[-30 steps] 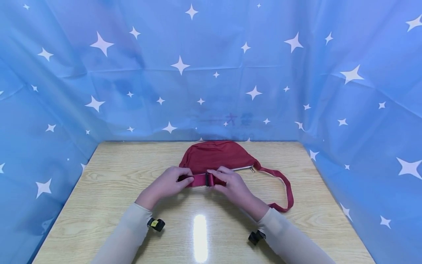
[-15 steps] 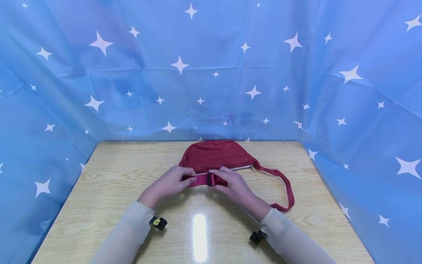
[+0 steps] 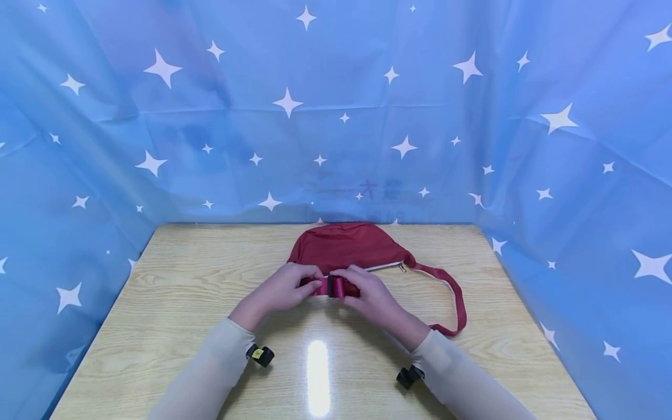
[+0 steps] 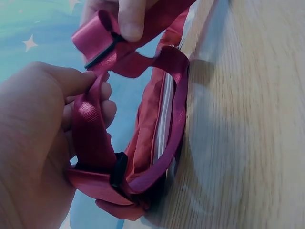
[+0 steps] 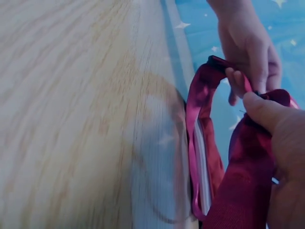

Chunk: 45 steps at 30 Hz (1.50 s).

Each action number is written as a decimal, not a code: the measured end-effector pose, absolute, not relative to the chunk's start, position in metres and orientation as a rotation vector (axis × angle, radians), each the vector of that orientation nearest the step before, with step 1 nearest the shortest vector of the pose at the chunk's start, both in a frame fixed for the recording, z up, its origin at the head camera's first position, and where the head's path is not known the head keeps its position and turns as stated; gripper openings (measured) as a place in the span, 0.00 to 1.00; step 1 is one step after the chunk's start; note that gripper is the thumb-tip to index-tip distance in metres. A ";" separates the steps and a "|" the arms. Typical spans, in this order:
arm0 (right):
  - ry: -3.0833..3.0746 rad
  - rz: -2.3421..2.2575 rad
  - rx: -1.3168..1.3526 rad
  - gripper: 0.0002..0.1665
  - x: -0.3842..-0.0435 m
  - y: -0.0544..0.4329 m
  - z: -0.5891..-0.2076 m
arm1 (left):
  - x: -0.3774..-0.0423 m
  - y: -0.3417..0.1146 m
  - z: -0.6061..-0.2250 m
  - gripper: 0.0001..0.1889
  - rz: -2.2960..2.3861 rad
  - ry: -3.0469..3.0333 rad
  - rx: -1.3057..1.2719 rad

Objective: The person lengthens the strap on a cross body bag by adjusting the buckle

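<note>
A dark red waist bag (image 3: 346,248) lies at the back of the table, its white zip edge facing the person. In front of it, both hands hold its red strap (image 4: 88,119). My left hand (image 3: 280,287) pinches the webbing between thumb and fingers, close to a black slider buckle (image 3: 331,286). My right hand (image 3: 371,293) grips the strap on the other side of that slider, where the webbing forms a small loop. A second black buckle (image 4: 119,174) sits lower on the strap, beside the left palm in the left wrist view.
The rest of the strap (image 3: 461,303) curves out over the table to the right, passing behind the right forearm. A wooden table (image 3: 184,280) reaches back to a blue curtain (image 3: 236,151) with white stars. Each wrist wears a small black camera.
My left hand has slid rightward along the strap, shortening the stretch between it and the slider. My right hand stays nearly in place, and the bag has hardly moved.
</note>
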State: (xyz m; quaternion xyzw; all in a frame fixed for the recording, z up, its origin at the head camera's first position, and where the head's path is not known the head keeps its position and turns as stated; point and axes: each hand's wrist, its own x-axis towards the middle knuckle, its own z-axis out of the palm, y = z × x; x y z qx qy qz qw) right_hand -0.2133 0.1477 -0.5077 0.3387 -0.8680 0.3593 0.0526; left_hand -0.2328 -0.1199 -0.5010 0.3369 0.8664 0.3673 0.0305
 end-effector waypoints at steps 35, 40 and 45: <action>-2.595 1.139 0.931 0.34 -0.214 0.160 -0.511 | -0.233 -0.140 -0.511 0.07 1.104 2.703 1.020; -2.614 1.191 0.945 0.33 -0.215 0.158 -0.512 | -0.234 -0.134 -0.509 0.08 1.115 2.683 1.049; -2.638 1.246 0.949 0.31 -0.214 0.155 -0.511 | -0.234 -0.127 -0.505 0.07 1.110 2.686 1.071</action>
